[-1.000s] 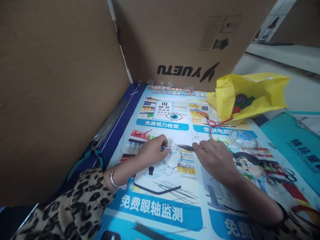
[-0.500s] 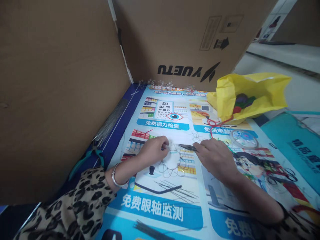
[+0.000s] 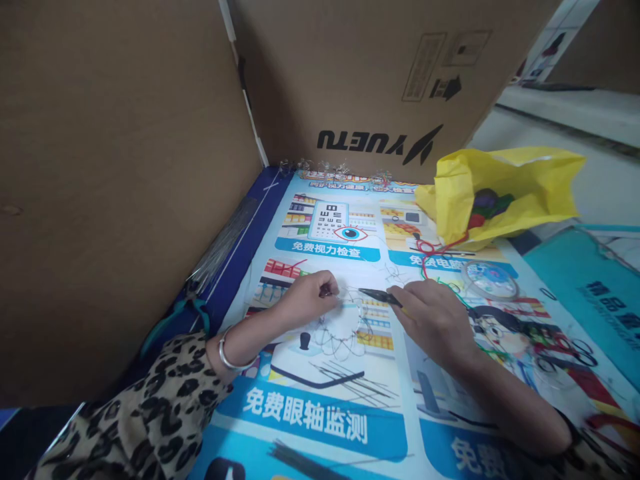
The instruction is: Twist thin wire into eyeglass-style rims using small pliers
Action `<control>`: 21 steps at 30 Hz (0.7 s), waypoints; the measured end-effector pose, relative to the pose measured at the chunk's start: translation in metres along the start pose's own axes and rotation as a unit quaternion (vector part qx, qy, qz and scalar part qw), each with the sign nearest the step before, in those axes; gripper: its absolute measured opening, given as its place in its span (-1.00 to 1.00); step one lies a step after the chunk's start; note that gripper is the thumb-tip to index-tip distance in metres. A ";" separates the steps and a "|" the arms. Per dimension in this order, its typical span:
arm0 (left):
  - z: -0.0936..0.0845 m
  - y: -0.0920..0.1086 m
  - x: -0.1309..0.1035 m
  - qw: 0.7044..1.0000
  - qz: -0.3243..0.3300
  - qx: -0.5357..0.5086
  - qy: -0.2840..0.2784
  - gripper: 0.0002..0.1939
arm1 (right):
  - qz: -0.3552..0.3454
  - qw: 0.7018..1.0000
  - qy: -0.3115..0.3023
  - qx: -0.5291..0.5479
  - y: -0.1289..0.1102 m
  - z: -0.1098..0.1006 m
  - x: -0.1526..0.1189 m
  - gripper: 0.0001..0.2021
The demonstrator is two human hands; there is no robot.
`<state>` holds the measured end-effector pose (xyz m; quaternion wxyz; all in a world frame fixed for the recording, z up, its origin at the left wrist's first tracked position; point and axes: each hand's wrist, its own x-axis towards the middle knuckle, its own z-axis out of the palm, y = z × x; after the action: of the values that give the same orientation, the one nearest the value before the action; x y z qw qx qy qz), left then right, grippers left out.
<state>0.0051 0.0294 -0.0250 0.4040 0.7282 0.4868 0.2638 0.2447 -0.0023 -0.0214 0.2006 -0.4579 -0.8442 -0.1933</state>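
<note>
My left hand is closed in a pinch on the upper edge of a thin wire ring made of several bent loops. The exact spot under its fingertips is hidden. My right hand is wrapped round dark-nosed pliers, whose tips point left at the ring's top, a short way from my left fingers. Whether the jaws touch the wire I cannot tell. Below the ring lie several loose straight wires, and a thicker bundle of wires lies near the front edge.
Cardboard walls rise at the left and back. A yellow bag with coloured balls inside lies at the back right, red cord trailing out. Teal-handled pliers and long wires rest at the left. Small wire pieces line the back.
The view has shifted slightly. My left fingers have turned a little at the wire, and the pliers have moved very slightly right. Both hands keep their grip.
</note>
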 end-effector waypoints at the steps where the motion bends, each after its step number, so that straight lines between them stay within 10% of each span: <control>1: 0.000 0.000 0.000 1.000 0.002 -0.005 -0.004 -0.94 | -0.008 1.000 -0.008 -0.023 0.000 -0.002 0.001 -0.87; 12: 0.000 0.000 0.000 0.999 0.005 -0.035 -0.023 -0.95 | -0.088 0.987 -0.026 -0.134 -0.001 -0.009 0.000 -0.83; 21: -0.003 0.000 0.000 0.999 0.022 0.017 -0.027 -0.95 | -0.014 0.999 -0.021 -0.026 0.000 0.003 0.000 -0.86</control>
<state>0.0029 0.0306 -0.0234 0.3986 0.7524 0.4641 0.2444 0.2443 -0.0004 -0.0236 0.1678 -0.4547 -0.8496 -0.2081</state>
